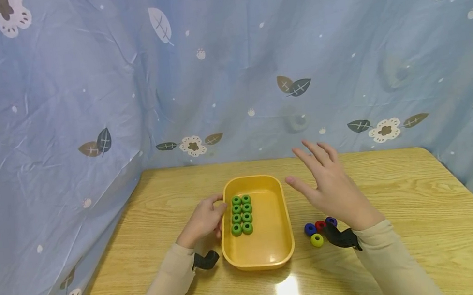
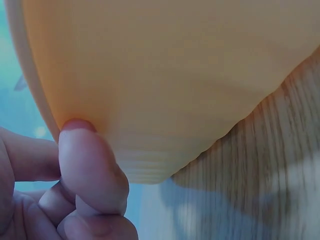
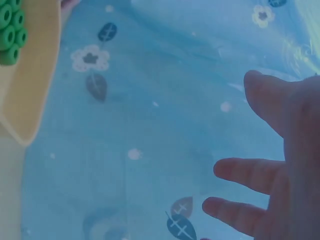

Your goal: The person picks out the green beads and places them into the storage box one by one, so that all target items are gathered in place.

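Note:
A yellow tray (image 1: 272, 231) holds several green beads (image 1: 247, 217), set in two columns along its left half. At the tray's left edge, my left hand (image 1: 204, 219) pinches the side wall, a finger over the rim. The left wrist view shows the thumb (image 2: 92, 165) pressed against the tray's outer wall (image 2: 165, 90). My right hand (image 1: 333, 190) is raised to the right of the tray with fingers spread and holds nothing. Below it lie two blue beads (image 1: 310, 229), a red bead (image 1: 320, 225) and a yellow bead (image 1: 316, 240), partly overlapped by the black wrist strap.
The wooden table (image 1: 417, 195) extends to both sides of the tray. A blue curtain (image 1: 232, 70) with leaf and flower prints hangs behind the table and along its sides.

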A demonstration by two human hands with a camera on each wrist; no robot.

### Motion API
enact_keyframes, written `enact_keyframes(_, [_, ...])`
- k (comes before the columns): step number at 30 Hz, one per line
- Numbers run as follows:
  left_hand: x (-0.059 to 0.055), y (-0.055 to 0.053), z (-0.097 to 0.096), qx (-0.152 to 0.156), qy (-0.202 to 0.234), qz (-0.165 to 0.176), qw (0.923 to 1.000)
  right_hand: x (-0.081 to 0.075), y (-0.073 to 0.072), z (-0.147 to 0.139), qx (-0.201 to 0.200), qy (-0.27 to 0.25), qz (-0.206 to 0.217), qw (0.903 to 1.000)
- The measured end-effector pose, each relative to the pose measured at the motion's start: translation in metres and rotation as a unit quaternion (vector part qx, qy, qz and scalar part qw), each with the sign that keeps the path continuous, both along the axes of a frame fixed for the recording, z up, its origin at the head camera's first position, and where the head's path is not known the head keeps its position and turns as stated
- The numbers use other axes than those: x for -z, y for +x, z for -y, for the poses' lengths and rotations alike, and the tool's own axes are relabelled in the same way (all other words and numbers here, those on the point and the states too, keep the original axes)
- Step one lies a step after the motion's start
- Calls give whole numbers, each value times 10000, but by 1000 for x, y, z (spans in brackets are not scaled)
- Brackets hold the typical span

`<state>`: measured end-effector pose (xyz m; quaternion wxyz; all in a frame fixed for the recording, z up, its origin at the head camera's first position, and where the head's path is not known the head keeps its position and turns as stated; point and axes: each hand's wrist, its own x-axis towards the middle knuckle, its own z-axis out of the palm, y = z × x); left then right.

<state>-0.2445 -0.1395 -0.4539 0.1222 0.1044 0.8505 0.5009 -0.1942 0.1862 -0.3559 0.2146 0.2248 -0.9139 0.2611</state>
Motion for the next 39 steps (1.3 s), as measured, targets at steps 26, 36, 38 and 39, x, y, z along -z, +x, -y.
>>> enact_keyframes(26, [5, 2, -3, 28, 147, -233, 9996, 5, 7, 0, 619, 674, 915, 9916])
enact_keyframes(36, [5, 0, -5, -64, 155, -151, 9997, 4, 6, -3, 636, 706, 929, 9911])
enact_keyframes(38, [6, 0, -5, -58, 170, -131, 9998, 4, 6, -3, 629, 710, 897, 9915])
enact_keyframes(39, [6, -1, -5, -53, 175, -129, 9998, 4, 6, -4, 625, 709, 885, 9916])
